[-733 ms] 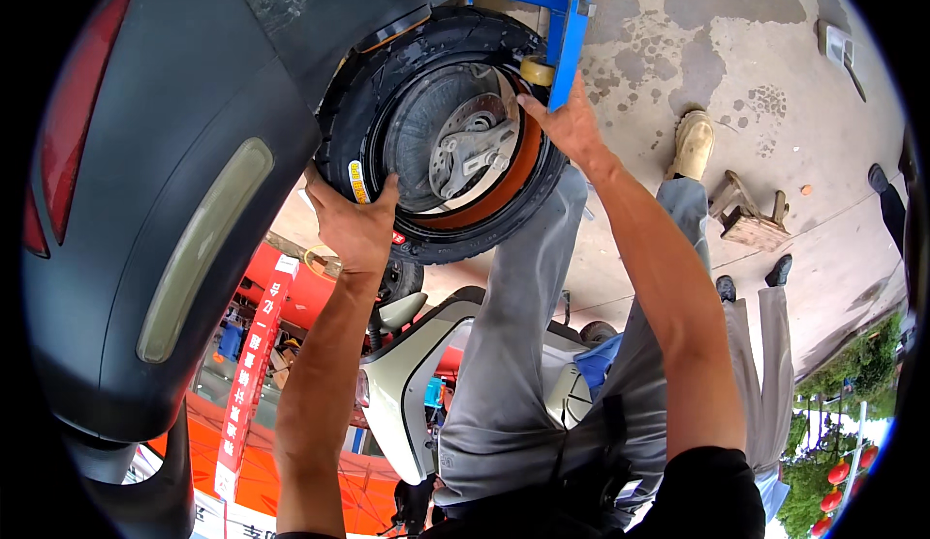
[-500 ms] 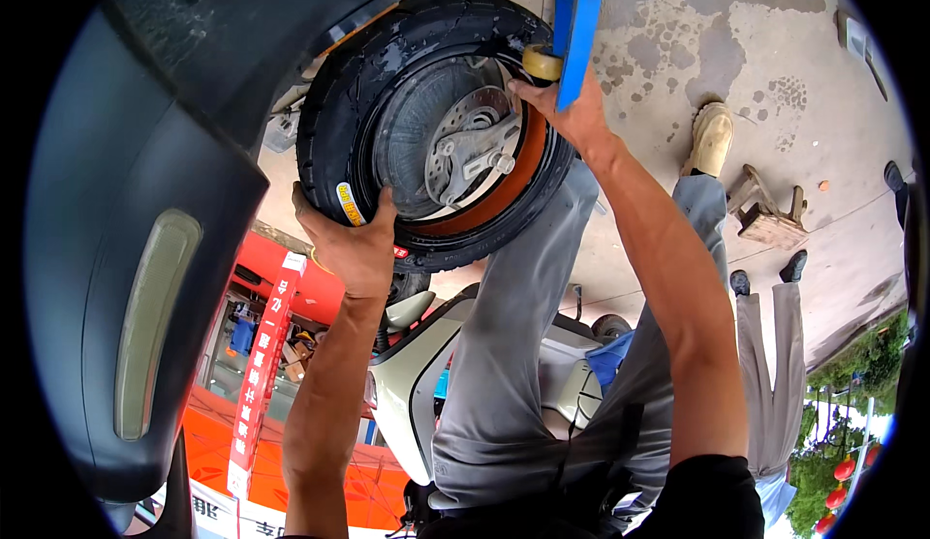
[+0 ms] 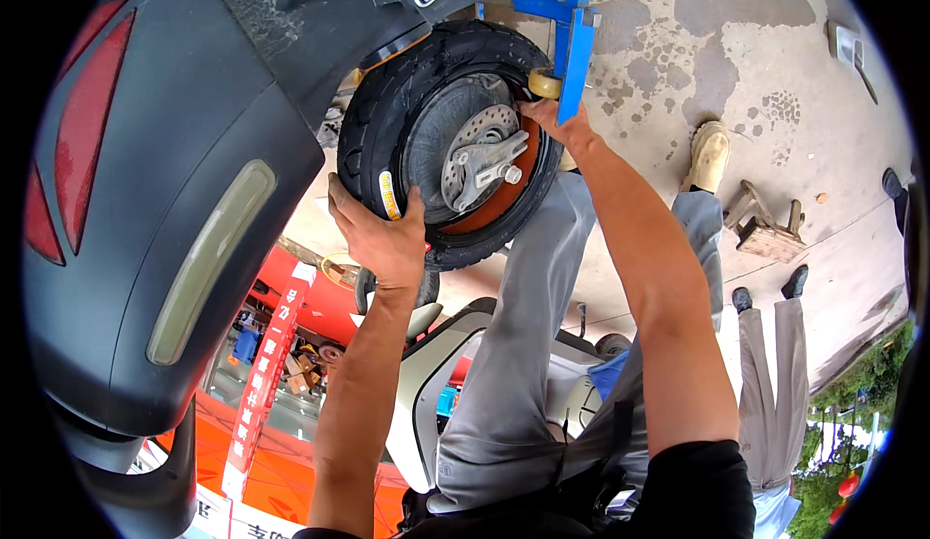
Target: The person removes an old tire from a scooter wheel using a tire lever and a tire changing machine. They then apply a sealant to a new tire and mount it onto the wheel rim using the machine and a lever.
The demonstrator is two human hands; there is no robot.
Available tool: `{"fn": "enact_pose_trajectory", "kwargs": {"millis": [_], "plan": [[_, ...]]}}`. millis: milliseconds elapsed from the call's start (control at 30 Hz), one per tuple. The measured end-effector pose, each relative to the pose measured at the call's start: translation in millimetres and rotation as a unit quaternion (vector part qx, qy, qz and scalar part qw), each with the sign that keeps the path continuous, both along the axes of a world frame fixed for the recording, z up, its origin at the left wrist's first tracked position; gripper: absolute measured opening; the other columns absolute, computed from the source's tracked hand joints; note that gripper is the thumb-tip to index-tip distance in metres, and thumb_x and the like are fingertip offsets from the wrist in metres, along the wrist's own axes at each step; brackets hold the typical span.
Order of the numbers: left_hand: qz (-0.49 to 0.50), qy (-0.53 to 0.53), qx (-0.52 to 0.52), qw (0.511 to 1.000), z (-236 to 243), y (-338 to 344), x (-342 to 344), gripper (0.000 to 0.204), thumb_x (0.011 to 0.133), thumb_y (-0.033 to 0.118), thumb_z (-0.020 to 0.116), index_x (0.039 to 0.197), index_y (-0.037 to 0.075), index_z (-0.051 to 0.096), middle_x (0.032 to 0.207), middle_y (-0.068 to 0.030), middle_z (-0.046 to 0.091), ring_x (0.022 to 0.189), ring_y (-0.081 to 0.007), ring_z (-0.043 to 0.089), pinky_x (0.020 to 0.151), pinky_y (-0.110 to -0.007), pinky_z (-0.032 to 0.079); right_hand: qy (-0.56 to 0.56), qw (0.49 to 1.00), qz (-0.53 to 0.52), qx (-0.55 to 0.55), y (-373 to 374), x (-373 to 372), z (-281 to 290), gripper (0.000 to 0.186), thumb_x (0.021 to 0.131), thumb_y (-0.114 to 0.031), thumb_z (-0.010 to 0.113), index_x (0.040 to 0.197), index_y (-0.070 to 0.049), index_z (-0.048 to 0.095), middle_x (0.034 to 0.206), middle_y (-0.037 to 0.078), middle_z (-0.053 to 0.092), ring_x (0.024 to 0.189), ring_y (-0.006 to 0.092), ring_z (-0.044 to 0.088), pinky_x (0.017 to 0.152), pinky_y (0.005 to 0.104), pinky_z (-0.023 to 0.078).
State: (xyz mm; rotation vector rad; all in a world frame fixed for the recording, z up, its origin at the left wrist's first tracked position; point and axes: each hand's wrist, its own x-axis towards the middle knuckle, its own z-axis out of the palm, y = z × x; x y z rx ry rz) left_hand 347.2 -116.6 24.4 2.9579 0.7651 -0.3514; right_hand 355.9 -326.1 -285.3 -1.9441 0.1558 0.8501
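A wheel with a black tyre is held between my hands beside a dark vehicle body. Inside its orange rim sit a grey hub, a brake disc and a metal bracket with an axle end. My left hand is closed around the tyre's lower left edge, thumb on the sidewall near a yellow-and-white sticker. At the upper right, my right hand grips the wheel's edge, its fingers partly hidden by a blue metal stand. A yellow roller on the stand is close to the tyre.
The dark bodywork with red lights fills the left. Below the wheel stands a pale scooter, by my grey-trousered legs. A small wooden stool is on the concrete at right; another person's legs are beyond it.
The wheel has shifted right and slightly down in view, both hands still on it. The dark bodywork has swung right and down, showing its red lights and a plate.
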Motion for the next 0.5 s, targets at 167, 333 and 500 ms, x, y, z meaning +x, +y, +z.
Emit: {"fn": "enact_pose_trajectory", "kwargs": {"millis": [167,333,500], "plan": [[0.084,-0.067,-0.126,0.986,-5.8,8.0,-6.8,0.106,0.077,0.025,0.095,0.158,-0.005,0.033,0.147,-0.0281,0.048,0.138,-0.0450,0.051,0.115,-0.051,0.045,0.020,1.000,0.018,-0.009,0.0,5.7,-1.3,0.080,0.077,-0.030,0.093,0.143,-0.005,0.056,0.132,0.017,0.069,0.121,0.0358,0.066,0.105,0.0419,0.053],[0.157,-0.054,-0.229,0.959,-2.5,16.2,5.8,0.103,0.073,0.024,0.098,0.153,-0.008,0.041,0.141,-0.0255,0.058,0.128,-0.0361,0.060,0.113,-0.045,0.046,0.046,0.999,-0.002,-0.013,2.2,4.2,3.3,0.084,0.074,-0.026,0.096,0.145,-0.007,0.055,0.135,0.017,0.067,0.124,0.0365,0.065,0.107,0.0414,0.053],[0.172,-0.036,-0.187,0.967,-0.9,6.3,6.4,0.105,0.072,0.026,0.099,0.153,-0.008,0.042,0.140,-0.0272,0.060,0.129,-0.0374,0.061,0.111,-0.045,0.048,0.191,0.943,-0.160,0.219,4.9,-1.3,-24.3,0.083,0.076,-0.017,0.096,0.146,-0.008,0.052,0.136,0.013,0.067,0.124,0.0325,0.065,0.106,0.0436,0.055]]}}
